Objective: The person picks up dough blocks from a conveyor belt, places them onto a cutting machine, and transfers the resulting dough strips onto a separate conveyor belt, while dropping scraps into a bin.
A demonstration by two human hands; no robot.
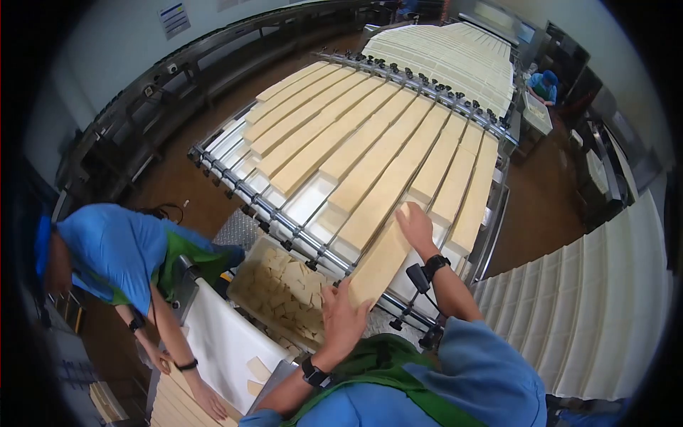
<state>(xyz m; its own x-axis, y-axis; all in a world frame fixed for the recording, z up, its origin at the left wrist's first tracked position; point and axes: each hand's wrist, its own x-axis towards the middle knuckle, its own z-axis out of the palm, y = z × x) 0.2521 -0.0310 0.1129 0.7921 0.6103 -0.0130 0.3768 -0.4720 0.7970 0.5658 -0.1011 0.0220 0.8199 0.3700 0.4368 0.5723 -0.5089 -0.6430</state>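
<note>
A long, pale beige slab [382,267] lies slantwise between my hands over the near edge of the conveyor. My left hand [343,318] is closed on its near end, thumb and fingers at the sides. At its far end, my right hand [416,229] grips the slab with the fingers over its top. More long beige strips [384,181] lie side by side on the conveyor, in lanes parted by thin metal rods.
A chrome rail [274,211] with black knobs crosses the conveyor's near end. Below stands a bin [245,281] of broken beige pieces. At left a co-worker [121,249] bends over strips on a white belt [224,327]. Another person [544,87] works far right.
</note>
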